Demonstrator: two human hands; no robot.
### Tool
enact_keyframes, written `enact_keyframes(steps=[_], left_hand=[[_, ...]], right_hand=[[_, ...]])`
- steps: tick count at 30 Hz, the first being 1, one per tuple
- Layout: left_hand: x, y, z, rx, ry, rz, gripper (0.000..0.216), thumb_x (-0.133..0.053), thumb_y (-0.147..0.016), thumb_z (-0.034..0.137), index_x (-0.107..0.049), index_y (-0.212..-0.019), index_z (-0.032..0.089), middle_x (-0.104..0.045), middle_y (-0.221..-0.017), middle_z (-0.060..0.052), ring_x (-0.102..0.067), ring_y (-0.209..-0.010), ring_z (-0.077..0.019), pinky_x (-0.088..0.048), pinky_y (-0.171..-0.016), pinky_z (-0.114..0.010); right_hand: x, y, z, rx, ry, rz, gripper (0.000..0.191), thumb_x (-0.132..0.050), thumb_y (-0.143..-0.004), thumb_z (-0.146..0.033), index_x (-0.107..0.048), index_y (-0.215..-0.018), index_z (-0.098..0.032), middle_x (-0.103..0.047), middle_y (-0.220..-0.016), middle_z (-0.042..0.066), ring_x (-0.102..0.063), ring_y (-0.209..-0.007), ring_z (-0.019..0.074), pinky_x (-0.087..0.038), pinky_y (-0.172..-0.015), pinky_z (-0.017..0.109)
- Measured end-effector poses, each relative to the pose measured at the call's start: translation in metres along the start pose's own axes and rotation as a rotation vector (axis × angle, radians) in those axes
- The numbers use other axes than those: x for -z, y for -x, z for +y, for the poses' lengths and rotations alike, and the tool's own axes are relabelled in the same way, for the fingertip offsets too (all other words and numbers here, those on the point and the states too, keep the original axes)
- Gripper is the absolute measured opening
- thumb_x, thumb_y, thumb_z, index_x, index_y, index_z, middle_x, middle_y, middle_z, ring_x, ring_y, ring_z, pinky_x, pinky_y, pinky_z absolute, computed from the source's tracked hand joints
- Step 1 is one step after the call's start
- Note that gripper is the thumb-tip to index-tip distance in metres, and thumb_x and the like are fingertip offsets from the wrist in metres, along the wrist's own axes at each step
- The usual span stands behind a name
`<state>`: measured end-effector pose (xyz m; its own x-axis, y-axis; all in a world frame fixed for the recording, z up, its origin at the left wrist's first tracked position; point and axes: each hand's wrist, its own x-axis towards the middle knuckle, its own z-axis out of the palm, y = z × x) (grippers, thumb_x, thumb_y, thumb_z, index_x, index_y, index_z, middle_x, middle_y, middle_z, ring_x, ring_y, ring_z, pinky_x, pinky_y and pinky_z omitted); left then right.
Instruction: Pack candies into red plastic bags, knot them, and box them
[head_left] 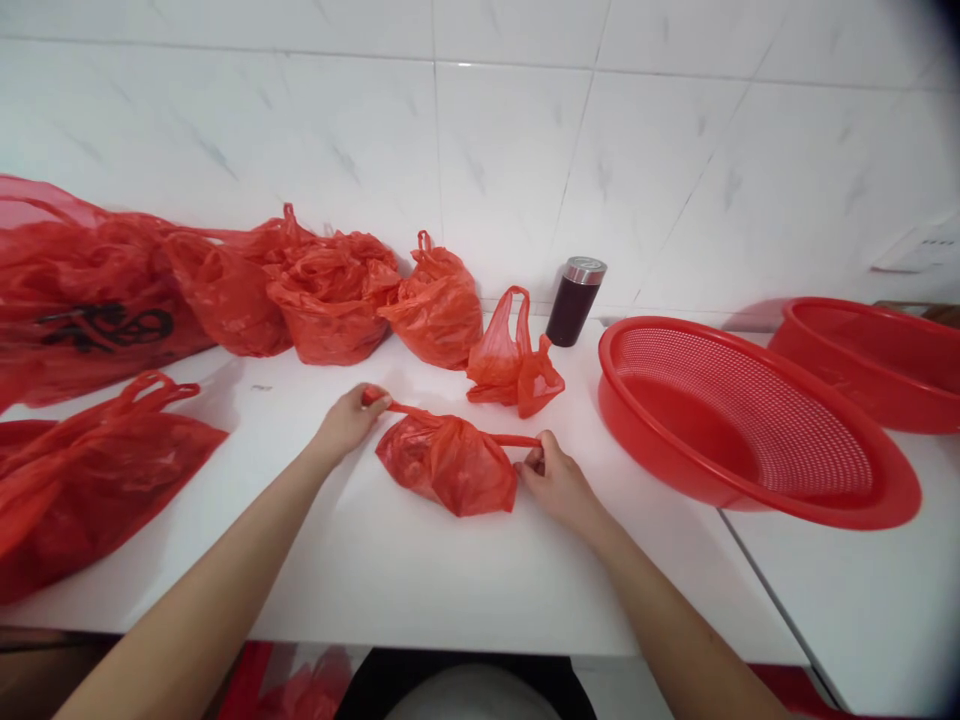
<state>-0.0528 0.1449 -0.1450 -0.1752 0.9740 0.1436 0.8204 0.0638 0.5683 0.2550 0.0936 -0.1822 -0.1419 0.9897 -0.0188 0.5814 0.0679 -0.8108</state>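
A small red plastic bag (450, 465) lies on the white counter (420, 580) in front of me, its two handles stretched out to either side. My left hand (346, 422) is closed on the left handle. My right hand (553, 478) pinches the right handle. Both handles are pulled taut away from the bag. Another small red bag (511, 362) stands just behind it, untouched.
Several fuller red bags (330, 295) line the tiled wall to the left, with a flat one (82, 480) at the near left. A dark cup with a metal lid (574, 300) stands by the wall. A red colander (750, 420) and a red basin (870, 360) sit at right.
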Motion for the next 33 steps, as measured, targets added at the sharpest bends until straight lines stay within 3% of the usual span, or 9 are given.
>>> enact_keyframes(steps=[4,7,9,13,17,20,23,27,33], left_hand=[[0.008,0.008,0.034,-0.213,-0.021,0.185,0.036,-0.046,-0.091,0.039,-0.055,-0.123,0.024,-0.055,-0.136,-0.01,-0.049,-0.125,-0.026,-0.034,-0.105,-0.043],[-0.005,0.017,0.059,-0.583,-0.05,-0.126,0.024,-0.055,-0.086,0.034,-0.066,-0.106,0.025,-0.061,-0.126,-0.008,-0.051,-0.123,-0.0255,-0.033,-0.106,-0.039],[-0.017,0.021,0.067,-0.665,-0.067,-0.336,0.018,-0.066,-0.077,0.032,-0.069,-0.093,0.026,-0.07,-0.107,-0.006,-0.062,-0.103,-0.0256,-0.042,-0.094,-0.037],[-0.022,0.025,0.067,-0.551,-0.056,-0.303,0.009,-0.063,-0.076,0.027,-0.067,-0.084,0.025,-0.07,-0.084,-0.003,-0.064,-0.079,-0.0242,-0.045,-0.077,-0.036],[0.0,0.034,0.07,-0.405,0.083,-0.171,0.014,-0.048,-0.086,0.031,-0.059,-0.089,0.024,-0.066,-0.081,0.0,-0.06,-0.072,-0.0196,-0.045,-0.068,-0.031],[0.012,0.042,0.078,-0.371,0.24,-0.169,0.017,-0.047,-0.089,0.036,-0.057,-0.089,0.022,-0.065,-0.079,0.002,-0.06,-0.071,-0.0163,-0.048,-0.066,-0.027],[0.017,0.045,0.084,-0.367,0.38,-0.146,0.018,-0.047,-0.089,0.036,-0.057,-0.091,0.021,-0.066,-0.086,0.0,-0.063,-0.078,-0.0159,-0.051,-0.072,-0.027],[0.031,0.044,0.08,-0.336,0.404,-0.05,0.02,-0.052,-0.087,0.037,-0.059,-0.09,0.019,-0.066,-0.088,-0.001,-0.062,-0.08,-0.0158,-0.05,-0.074,-0.027],[0.084,0.044,0.05,-0.222,0.239,0.055,0.028,-0.056,-0.082,0.044,-0.059,-0.078,0.017,-0.06,-0.073,0.001,-0.056,-0.069,-0.0148,-0.045,-0.064,-0.027]], right_hand=[[0.002,-0.002,0.004,-0.004,-0.142,0.006,0.026,-0.049,-0.084,-0.039,-0.027,-0.079,-0.025,-0.05,-0.074,-0.005,-0.049,-0.062,0.0138,-0.04,-0.058,0.027],[0.0,-0.003,0.005,-0.008,-0.167,0.024,0.027,-0.052,-0.083,-0.04,-0.03,-0.08,-0.025,-0.051,-0.074,-0.006,-0.051,-0.061,0.0134,-0.04,-0.057,0.027],[-0.001,-0.004,0.006,-0.025,-0.229,0.039,0.028,-0.053,-0.082,-0.041,-0.031,-0.082,-0.025,-0.051,-0.075,-0.006,-0.051,-0.059,0.0124,-0.041,-0.055,0.026],[0.0,-0.004,0.003,-0.036,-0.397,0.071,0.029,-0.054,-0.084,-0.044,-0.036,-0.097,-0.025,-0.055,-0.082,-0.005,-0.052,-0.054,0.0106,-0.043,-0.052,0.026],[0.0,0.0,-0.008,0.023,-0.499,0.066,0.071,-0.061,-0.081,-0.05,-0.023,-0.138,-0.03,-0.059,-0.107,0.004,-0.062,-0.072,0.0145,-0.051,-0.062,0.03],[-0.004,0.002,-0.013,0.042,-0.49,-0.027,0.09,-0.068,-0.076,-0.051,-0.015,-0.146,-0.033,-0.054,-0.126,0.01,-0.063,-0.092,0.018,-0.053,-0.079,0.037],[-0.008,0.003,-0.011,0.033,-0.456,-0.073,0.084,-0.068,-0.077,-0.052,-0.023,-0.143,-0.028,-0.059,-0.123,0.01,-0.063,-0.095,0.0196,-0.052,-0.085,0.04],[-0.007,0.0,-0.003,-0.005,-0.45,-0.055,0.07,-0.063,-0.079,-0.056,-0.035,-0.134,-0.023,-0.066,-0.105,0.008,-0.066,-0.085,0.0208,-0.052,-0.075,0.036],[-0.007,-0.003,0.006,-0.022,-0.333,-0.097,0.067,-0.062,-0.079,-0.058,-0.039,-0.133,-0.026,-0.067,-0.099,0.006,-0.067,-0.085,0.0221,-0.051,-0.081,0.039]])
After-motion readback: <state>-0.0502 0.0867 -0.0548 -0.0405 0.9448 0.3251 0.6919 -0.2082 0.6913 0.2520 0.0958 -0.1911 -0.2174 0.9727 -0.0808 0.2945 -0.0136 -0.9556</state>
